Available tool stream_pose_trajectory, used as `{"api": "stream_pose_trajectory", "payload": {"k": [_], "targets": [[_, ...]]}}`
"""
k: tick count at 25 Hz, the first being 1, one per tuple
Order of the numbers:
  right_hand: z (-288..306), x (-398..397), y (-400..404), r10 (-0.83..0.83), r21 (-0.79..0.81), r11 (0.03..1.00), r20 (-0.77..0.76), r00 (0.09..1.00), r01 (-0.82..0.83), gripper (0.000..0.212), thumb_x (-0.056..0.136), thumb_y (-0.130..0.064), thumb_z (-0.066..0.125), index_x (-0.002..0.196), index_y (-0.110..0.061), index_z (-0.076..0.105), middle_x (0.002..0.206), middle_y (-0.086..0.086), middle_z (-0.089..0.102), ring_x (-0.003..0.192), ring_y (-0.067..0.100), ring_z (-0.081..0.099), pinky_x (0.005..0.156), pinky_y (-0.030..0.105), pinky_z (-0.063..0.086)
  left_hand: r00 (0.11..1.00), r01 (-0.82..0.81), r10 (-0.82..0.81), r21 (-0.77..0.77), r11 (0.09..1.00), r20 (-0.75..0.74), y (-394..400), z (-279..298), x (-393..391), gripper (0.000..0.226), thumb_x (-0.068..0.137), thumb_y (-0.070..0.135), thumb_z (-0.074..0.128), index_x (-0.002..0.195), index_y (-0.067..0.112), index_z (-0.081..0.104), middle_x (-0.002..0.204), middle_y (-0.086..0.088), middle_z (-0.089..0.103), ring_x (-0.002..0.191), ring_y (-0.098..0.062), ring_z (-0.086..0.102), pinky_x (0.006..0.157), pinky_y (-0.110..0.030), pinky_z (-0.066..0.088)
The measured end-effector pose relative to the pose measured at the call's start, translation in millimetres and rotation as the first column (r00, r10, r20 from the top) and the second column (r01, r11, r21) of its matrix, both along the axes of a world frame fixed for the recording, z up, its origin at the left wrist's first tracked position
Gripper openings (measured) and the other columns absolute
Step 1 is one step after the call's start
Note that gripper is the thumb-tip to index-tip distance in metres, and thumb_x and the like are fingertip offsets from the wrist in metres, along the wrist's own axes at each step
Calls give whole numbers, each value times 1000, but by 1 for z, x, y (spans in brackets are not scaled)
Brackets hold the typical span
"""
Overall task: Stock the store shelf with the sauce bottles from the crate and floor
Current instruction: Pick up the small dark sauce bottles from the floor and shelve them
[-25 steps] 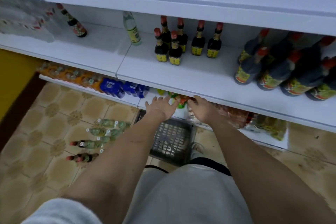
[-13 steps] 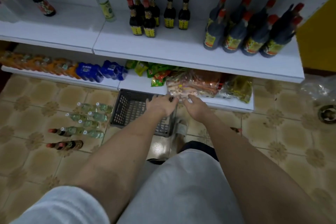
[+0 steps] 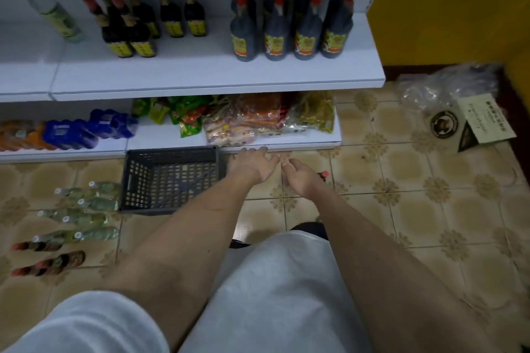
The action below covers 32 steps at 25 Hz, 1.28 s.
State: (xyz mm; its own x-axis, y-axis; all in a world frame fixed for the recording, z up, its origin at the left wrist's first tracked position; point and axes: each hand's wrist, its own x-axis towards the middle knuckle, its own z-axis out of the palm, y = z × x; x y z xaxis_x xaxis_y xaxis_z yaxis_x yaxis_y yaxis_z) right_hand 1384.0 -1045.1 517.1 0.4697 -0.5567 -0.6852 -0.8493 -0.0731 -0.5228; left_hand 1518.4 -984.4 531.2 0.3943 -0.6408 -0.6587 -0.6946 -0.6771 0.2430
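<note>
A red-capped sauce bottle (image 3: 323, 175) is lying on the tiled floor (image 3: 401, 195), mostly hidden behind the right hand (image 3: 301, 178), which is reaching down beside it with fingers relaxed and spread, gripping nothing. The left hand (image 3: 252, 165) is hovering just next to it, fingers also loose and holding nothing, near the front edge of the bottom shelf (image 3: 286, 147).

To the left, a dark plastic crate (image 3: 169, 180) is sitting on the floor against that shelf. Left of the crate, clear green bottles (image 3: 86, 209) and a few dark red-capped bottles (image 3: 48, 264) are lying on their sides on the tiles.

On the middle shelf (image 3: 200, 74), small dark bottles with yellow labels (image 3: 137, 23) are standing in a cluster, and larger dark bottles (image 3: 292, 20) are standing in rows toward the right end; one pale green bottle (image 3: 54, 14) is standing at the far left.

The bottom shelf is carrying snack packets (image 3: 243, 120) and blue packs (image 3: 91, 129). At the right, a clear plastic bag (image 3: 441, 86) and a cardboard box (image 3: 484, 123) are resting on the floor by a yellow wall (image 3: 447, 6).
</note>
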Motion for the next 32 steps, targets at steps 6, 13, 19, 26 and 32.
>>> {"api": "stream_pose_trajectory", "payload": {"k": [6, 13, 19, 26, 32], "targets": [[-42, -103, -95, -7, 119, 993, -52, 999, 13, 60, 101, -46, 37, 153, -18, 27, 155, 10, 35, 138, 31, 38, 113, 38, 32, 973, -185, 194, 76, 980, -128, -84, -50, -94, 63, 95, 56, 36, 148, 24, 31, 148, -10, 43, 134, -32, 39, 106, -46, 39], [-118, -167, -134, -13, 223, 973, -203, 979, 59, 60, 94, -34, 53, 145, -9, 37, 140, 17, 51, 125, 32, 51, 104, 38, 43, 927, -262, 301, 190, 946, -222, -127, -116, -165, 43, 94, 38, 49, 133, 21, 49, 126, -8, 61, 111, -28, 58, 88, -33, 48], [-277, -173, -135, -117, 236, 954, -280, 953, 186, 44, 96, -25, 53, 137, -11, 45, 127, 12, 62, 116, 29, 59, 95, 37, 45, 922, -247, 292, 195, 949, -254, -145, -275, -164, 31, 90, 27, 57, 120, 26, 59, 112, 3, 69, 98, -18, 64, 74, -26, 47], [-515, -182, -170, -185, 41, 978, -279, 942, 204, 42, 90, -20, 59, 131, -21, 49, 117, 5, 65, 106, 25, 63, 87, 38, 52, 856, -384, 335, -50, 922, -394, -183, -509, -153, 43, 85, 8, 65, 125, 20, 56, 111, -1, 62, 97, -19, 59, 89, -38, 52], [-602, -182, -176, -173, -41, 984, 24, 985, 174, 55, 84, -22, 70, 135, -32, 50, 120, 0, 54, 99, 16, 56, 81, 28, 45, 859, -378, 246, -234, 896, -449, -232, -592, -164, 63, 85, 11, 71, 140, 19, 43, 127, 0, 51, 117, -16, 49, 105, -32, 39]]}}
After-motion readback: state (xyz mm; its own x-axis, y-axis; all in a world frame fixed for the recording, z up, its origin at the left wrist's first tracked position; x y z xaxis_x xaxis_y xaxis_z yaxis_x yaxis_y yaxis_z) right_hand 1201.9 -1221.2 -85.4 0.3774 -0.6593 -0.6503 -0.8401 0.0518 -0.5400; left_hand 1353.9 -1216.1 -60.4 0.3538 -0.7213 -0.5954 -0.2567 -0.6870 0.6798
